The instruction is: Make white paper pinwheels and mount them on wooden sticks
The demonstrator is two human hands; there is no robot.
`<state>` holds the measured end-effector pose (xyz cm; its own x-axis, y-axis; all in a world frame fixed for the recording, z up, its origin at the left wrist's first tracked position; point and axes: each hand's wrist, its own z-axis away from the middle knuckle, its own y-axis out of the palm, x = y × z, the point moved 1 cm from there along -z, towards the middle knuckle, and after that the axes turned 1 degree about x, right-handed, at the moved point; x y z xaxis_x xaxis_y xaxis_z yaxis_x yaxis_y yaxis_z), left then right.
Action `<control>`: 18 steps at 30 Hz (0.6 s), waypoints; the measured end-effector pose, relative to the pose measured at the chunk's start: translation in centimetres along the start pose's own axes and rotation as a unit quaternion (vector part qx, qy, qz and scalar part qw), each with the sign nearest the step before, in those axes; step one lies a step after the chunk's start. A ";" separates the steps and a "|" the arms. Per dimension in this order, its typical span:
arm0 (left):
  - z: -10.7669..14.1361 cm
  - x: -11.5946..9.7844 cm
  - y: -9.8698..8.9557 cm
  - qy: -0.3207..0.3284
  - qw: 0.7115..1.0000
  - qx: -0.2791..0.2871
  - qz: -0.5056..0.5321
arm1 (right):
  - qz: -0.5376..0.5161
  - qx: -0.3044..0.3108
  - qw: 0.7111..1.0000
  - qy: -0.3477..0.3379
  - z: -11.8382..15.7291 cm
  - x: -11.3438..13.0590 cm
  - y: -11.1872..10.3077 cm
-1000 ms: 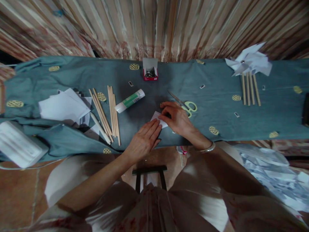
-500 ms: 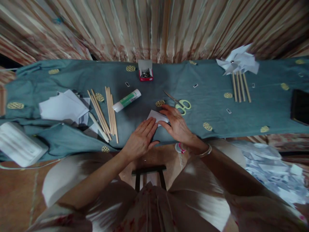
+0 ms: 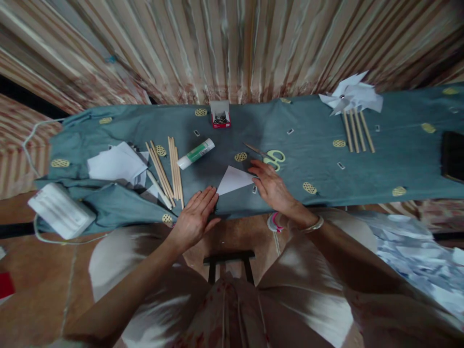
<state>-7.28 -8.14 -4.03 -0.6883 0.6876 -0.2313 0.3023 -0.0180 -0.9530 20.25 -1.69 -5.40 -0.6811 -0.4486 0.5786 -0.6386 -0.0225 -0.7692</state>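
A folded white paper triangle (image 3: pixel 234 181) lies flat on the green cloth. My left hand (image 3: pixel 195 215) rests flat at its lower left corner, fingers stretched out and holding nothing. At the triangle's right tip is my right hand (image 3: pixel 272 188), fingers spread and the thumb by the paper; whether it presses on the tip I cannot tell. Just beyond that hand lie scissors (image 3: pixel 273 157) with pale green handles. A green and white glue stick (image 3: pixel 196 153) lies up and left of the paper. Behind it a small red box (image 3: pixel 221 120) stands open, full of small metal pieces.
Several wooden sticks (image 3: pixel 176 171) and a stack of white paper (image 3: pixel 116 162) lie to the left, near a white device (image 3: pixel 61 210) with a cable. Paper pinwheels (image 3: pixel 350 96) on sticks are at the back right. A dark object (image 3: pixel 453 154) sits at the right end.
My hands have moved apart, the left hand sliding leftward off the paper. The white triangle, partly covered before, now shows almost whole. The camera view has shifted slightly.
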 end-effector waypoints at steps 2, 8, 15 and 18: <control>0.1 0.0 0.0 -0.002 1.000 -0.002 -0.003 | -0.005 0.002 1.000 -0.005 0.1 -0.2 -0.1; -0.4 0.0 0.1 -0.025 0.998 -0.052 0.031 | -0.032 0.000 0.999 -0.009 -0.4 -0.3 -0.6; -3.3 -0.4 0.4 -0.072 0.989 -0.104 0.077 | -0.039 0.021 0.999 -0.003 -2.1 0.8 -0.9; -5.1 -0.4 1.3 -0.071 0.986 -0.112 0.099 | -0.046 0.025 0.999 0.002 -2.4 1.1 -0.9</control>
<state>-3.25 -4.68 -4.16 -0.6819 0.5780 -0.4483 0.5666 0.0298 -0.8234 19.16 0.00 -3.40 -0.6227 -0.4382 0.6483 -0.6794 -0.1083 -0.7258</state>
